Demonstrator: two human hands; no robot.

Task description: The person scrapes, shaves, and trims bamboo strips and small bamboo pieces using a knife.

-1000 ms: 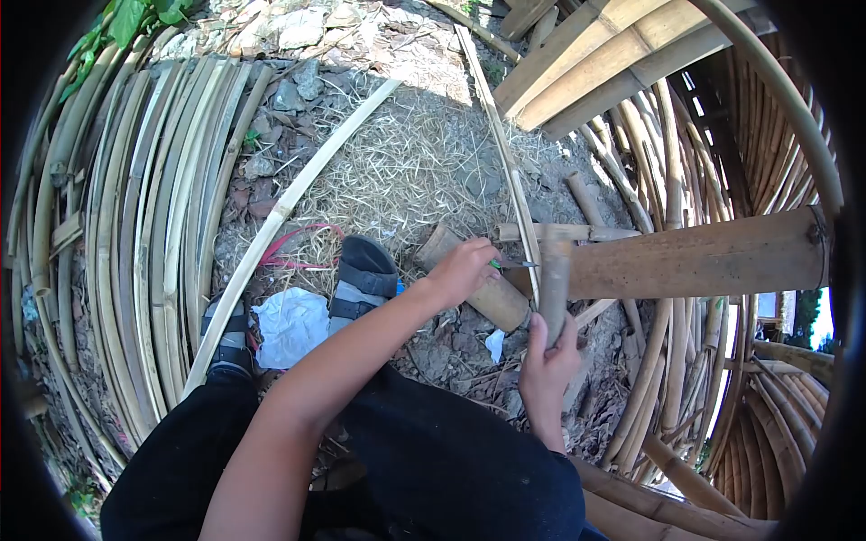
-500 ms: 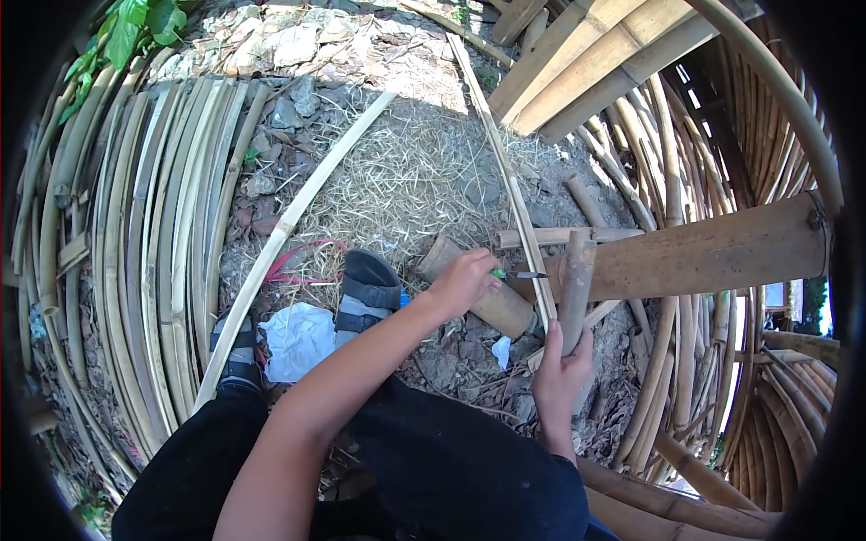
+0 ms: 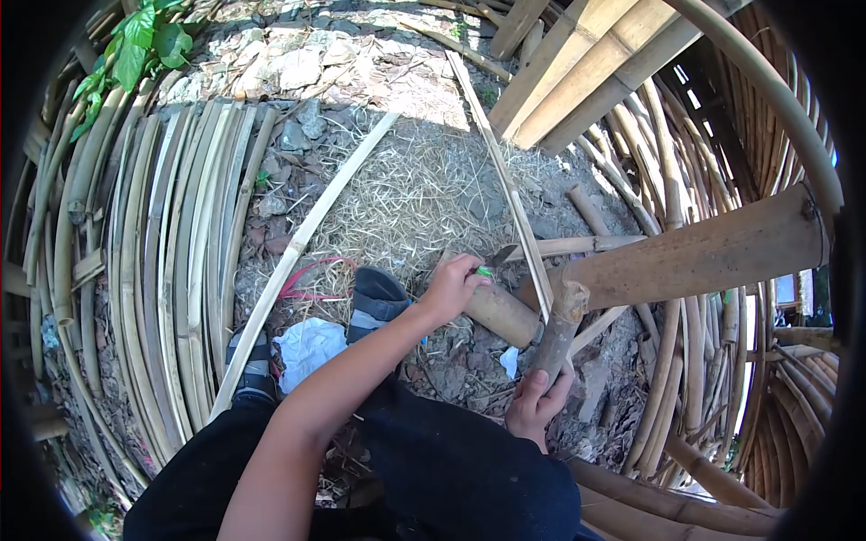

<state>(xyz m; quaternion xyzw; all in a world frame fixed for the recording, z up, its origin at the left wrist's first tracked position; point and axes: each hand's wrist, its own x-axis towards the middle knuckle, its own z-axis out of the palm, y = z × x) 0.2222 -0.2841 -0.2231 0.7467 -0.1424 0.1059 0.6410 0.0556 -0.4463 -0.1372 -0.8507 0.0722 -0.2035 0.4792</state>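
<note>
My left hand (image 3: 454,290) is closed around the green handle of a knife (image 3: 502,256), whose blade points up and right, its tip close to a long split bamboo strip (image 3: 505,185). I cannot tell whether blade and strip touch. Fingers of my right hand (image 3: 539,404) wrap the lower part of a short bamboo piece (image 3: 559,335), tilted with its knotty upper end against or near a thick bamboo pole (image 3: 695,257). The strip's lower end lies beside that piece. Under my left hand a short, thick bamboo section (image 3: 502,316) rests on the ground.
Another long strip (image 3: 311,221) slants across my left foot. Many split strips (image 3: 171,270) lie side by side at left. Shavings (image 3: 406,189) cover the ground ahead. A white plastic bag (image 3: 308,350) and pink ribbon (image 3: 316,279) lie near my sandals (image 3: 377,302). Bamboo stacks line the right.
My left hand has drawn the knife left, off the strip, and its blade now angles upward. My right hand has moved down and slightly left with the short bamboo piece, which tilts more.
</note>
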